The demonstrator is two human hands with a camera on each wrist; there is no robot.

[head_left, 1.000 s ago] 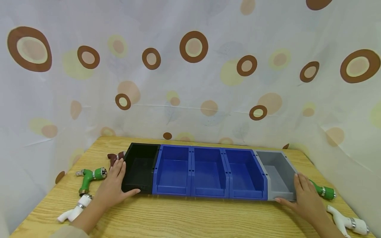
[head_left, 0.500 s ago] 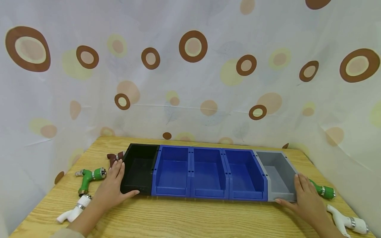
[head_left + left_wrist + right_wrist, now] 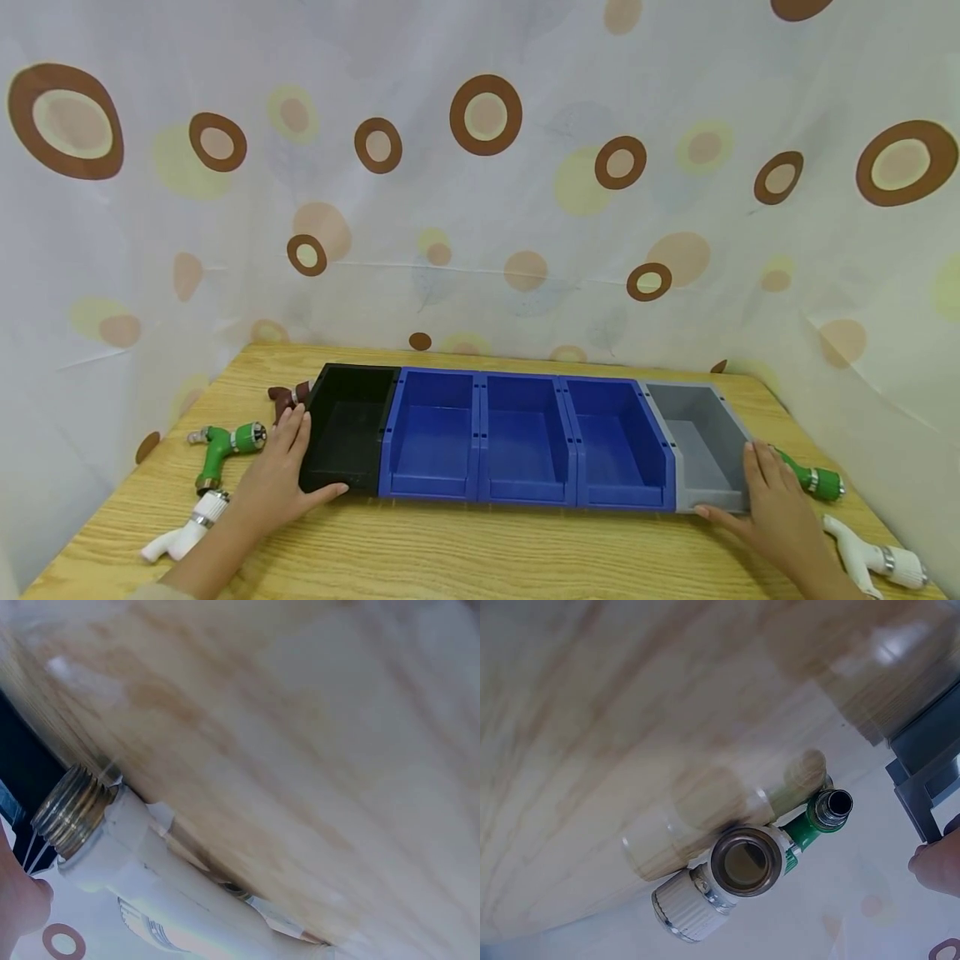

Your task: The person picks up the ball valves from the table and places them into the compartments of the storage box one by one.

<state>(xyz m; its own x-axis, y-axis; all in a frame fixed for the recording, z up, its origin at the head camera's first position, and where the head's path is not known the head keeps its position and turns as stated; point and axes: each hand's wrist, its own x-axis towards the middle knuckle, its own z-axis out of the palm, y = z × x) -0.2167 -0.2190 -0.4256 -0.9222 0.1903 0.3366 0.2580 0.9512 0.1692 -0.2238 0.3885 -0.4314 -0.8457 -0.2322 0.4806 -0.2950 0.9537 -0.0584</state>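
In the head view, a black bin [image 3: 347, 442], several blue bins [image 3: 527, 442] and a grey bin [image 3: 701, 450] stand side by side in one row. My left hand [image 3: 273, 479] rests against the black bin's left side, fingers extended along the wall and thumb at its front corner. At the other end, my right hand [image 3: 783, 504] lies the same way against the grey bin's right side. A thumb [image 3: 22, 900] shows at the edge of the left wrist view. Part of the grey bin [image 3: 930, 750] and a thumb [image 3: 939, 864] appear in the right wrist view.
Left of the row lie a dark red tap [image 3: 288, 396], a green tap [image 3: 219, 450] and a white tap [image 3: 187, 529]. On the right are another green tap [image 3: 821, 482] and white tap [image 3: 873, 558]. A patterned cloth [image 3: 480, 208] hangs behind the wooden table [image 3: 480, 554].
The row of bins has slid slightly toward me, with both hands staying against its ends. The taps have hardly shifted in the view.
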